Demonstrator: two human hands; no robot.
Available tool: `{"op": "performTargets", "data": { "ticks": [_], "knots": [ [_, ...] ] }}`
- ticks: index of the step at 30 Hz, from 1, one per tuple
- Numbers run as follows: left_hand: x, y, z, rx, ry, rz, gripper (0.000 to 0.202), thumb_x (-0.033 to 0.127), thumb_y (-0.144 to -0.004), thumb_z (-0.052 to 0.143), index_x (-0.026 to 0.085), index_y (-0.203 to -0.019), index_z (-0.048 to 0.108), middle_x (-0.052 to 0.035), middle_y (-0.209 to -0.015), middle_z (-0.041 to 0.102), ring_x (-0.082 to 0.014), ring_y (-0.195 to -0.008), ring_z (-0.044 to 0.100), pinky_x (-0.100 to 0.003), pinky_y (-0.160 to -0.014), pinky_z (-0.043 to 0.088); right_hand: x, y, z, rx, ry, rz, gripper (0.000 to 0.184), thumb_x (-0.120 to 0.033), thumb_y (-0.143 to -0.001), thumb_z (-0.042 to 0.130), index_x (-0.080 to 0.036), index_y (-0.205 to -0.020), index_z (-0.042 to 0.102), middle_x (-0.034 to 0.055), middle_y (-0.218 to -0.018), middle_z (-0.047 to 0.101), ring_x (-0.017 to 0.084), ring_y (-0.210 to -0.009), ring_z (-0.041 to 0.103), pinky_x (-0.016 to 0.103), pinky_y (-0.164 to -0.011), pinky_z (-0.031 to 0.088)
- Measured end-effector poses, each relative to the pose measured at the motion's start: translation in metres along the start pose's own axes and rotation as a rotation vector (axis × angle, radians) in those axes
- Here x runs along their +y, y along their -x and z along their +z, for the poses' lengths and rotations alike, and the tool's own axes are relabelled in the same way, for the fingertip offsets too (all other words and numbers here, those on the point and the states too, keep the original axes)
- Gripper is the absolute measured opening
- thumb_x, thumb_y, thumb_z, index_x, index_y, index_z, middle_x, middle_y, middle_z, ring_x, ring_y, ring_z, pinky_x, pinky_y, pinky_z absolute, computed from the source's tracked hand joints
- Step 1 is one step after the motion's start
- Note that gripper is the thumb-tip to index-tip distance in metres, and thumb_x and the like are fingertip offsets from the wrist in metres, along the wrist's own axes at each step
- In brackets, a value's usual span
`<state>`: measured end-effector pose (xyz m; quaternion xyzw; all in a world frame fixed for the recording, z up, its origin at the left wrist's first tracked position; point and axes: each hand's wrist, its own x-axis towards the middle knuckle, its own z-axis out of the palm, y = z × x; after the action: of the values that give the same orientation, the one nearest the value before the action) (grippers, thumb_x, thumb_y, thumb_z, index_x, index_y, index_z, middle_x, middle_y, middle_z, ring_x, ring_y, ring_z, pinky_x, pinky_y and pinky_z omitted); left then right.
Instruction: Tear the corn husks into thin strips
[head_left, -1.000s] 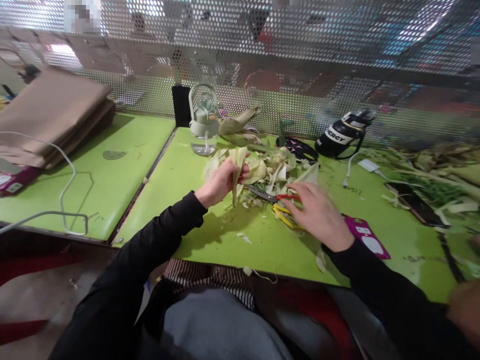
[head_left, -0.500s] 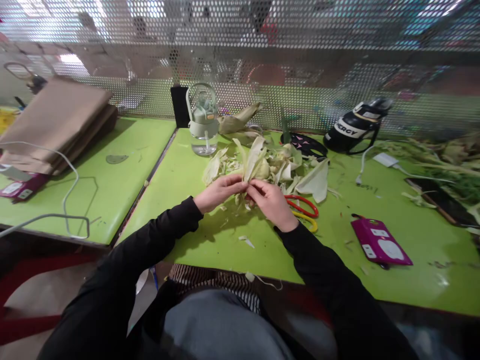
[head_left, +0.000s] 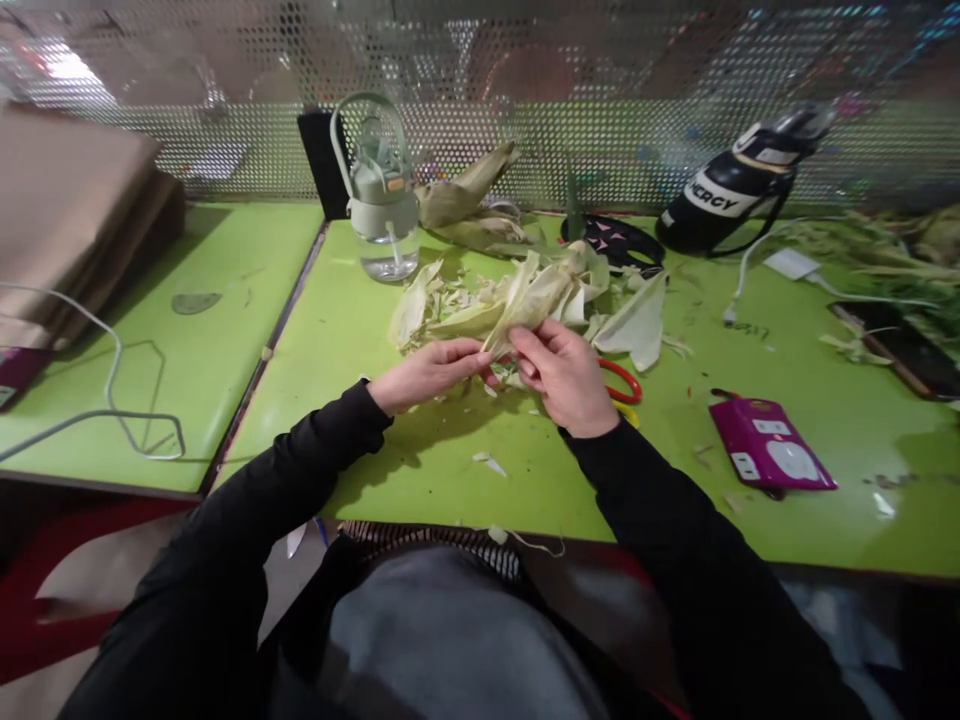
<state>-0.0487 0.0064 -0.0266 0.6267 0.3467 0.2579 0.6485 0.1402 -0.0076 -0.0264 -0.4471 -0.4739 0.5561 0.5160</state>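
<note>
My left hand point(head_left: 431, 373) pinches the lower end of a bundle of pale corn husk point(head_left: 517, 300); its fingers are closed and point right. From the other side my right hand point(head_left: 568, 382) grips the same husk between thumb and bent fingers. The husk leans up and away, above a pile of husk scraps point(head_left: 446, 310). A broad pale husk piece point(head_left: 636, 325) lies right of the pile. Scissors with a red handle point(head_left: 622, 380) and a yellow handle rest partly hidden behind my right hand.
A clear water bottle point(head_left: 386, 220) and dry husks point(head_left: 465, 205) stand behind the pile. On the right are a black bottle point(head_left: 724, 195), a purple power strip point(head_left: 772, 445), a phone point(head_left: 900, 345) and a white cable. Brown folded paper point(head_left: 82, 210) lies left. A perforated metal screen point(head_left: 480, 90) closes the back.
The view has tipped down and closer. The husk, upright before, now leans right and lies lower. My right hand has turned, its thumb now pressing on the husk; my left stays at the base.
</note>
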Motion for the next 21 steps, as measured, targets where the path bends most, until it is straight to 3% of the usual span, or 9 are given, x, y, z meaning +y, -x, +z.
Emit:
{"op": "performTargets", "data": {
  "ticks": [3, 7, 11, 14, 21],
  "knots": [
    [0.000, -0.001, 0.004, -0.054, 0.139, -0.081, 0.019, 0.027, -0.103, 0.052, 0.013, -0.103, 0.065, -0.0042, -0.098, 0.074, -0.0017, -0.057, 0.051, -0.015, -0.051, 0.039, 0.002, -0.001, -0.001, 0.038, 0.006, -0.068, 0.048, -0.058, -0.067, 0.088, -0.020, -0.068, 0.059, -0.0054, -0.063, 0.056, 0.004, -0.045, 0.040, 0.018, -0.035, 0.025],
    [-0.008, -0.005, 0.008, -0.020, 0.405, -0.101, 0.012, 0.020, -0.101, 0.056, 0.012, -0.103, 0.064, -0.0083, -0.103, 0.076, -0.0064, -0.077, 0.069, -0.019, -0.068, 0.053, 0.003, -0.003, -0.002, 0.049, 0.052, -0.117, 0.047, -0.060, -0.068, 0.086, -0.022, -0.071, 0.059, -0.0067, -0.062, 0.054, 0.005, -0.045, 0.040, 0.019, -0.035, 0.029],
    [-0.015, -0.008, 0.012, 0.051, 0.533, -0.084, 0.004, 0.013, -0.094, 0.065, 0.010, -0.095, 0.067, -0.0058, -0.092, 0.076, -0.0093, -0.080, 0.072, -0.029, -0.089, 0.057, 0.002, -0.001, 0.000, 0.068, 0.083, -0.129, 0.044, -0.060, -0.072, 0.083, -0.024, -0.074, 0.059, -0.0068, -0.062, 0.052, 0.006, -0.046, 0.040, 0.021, -0.036, 0.030],
    [-0.014, -0.008, 0.016, 0.128, 0.574, -0.081, 0.009, 0.013, -0.097, 0.060, 0.010, -0.093, 0.068, -0.0058, -0.089, 0.076, -0.0107, -0.079, 0.072, -0.037, -0.099, 0.055, 0.003, -0.001, 0.000, 0.094, 0.069, -0.124, 0.046, -0.061, -0.070, 0.084, -0.024, -0.073, 0.058, -0.0071, -0.060, 0.051, 0.006, -0.046, 0.040, 0.020, -0.036, 0.030],
    [-0.013, -0.007, 0.018, 0.173, 0.545, -0.022, 0.012, 0.016, -0.098, 0.059, 0.010, -0.089, 0.063, -0.0068, -0.084, 0.075, -0.0117, -0.075, 0.072, -0.034, -0.088, 0.059, 0.007, -0.004, -0.001, 0.147, 0.046, -0.086, 0.053, -0.065, -0.066, 0.085, -0.023, -0.066, 0.053, -0.0074, -0.057, 0.050, 0.005, -0.044, 0.040, 0.019, -0.036, 0.030]
  ]
}}
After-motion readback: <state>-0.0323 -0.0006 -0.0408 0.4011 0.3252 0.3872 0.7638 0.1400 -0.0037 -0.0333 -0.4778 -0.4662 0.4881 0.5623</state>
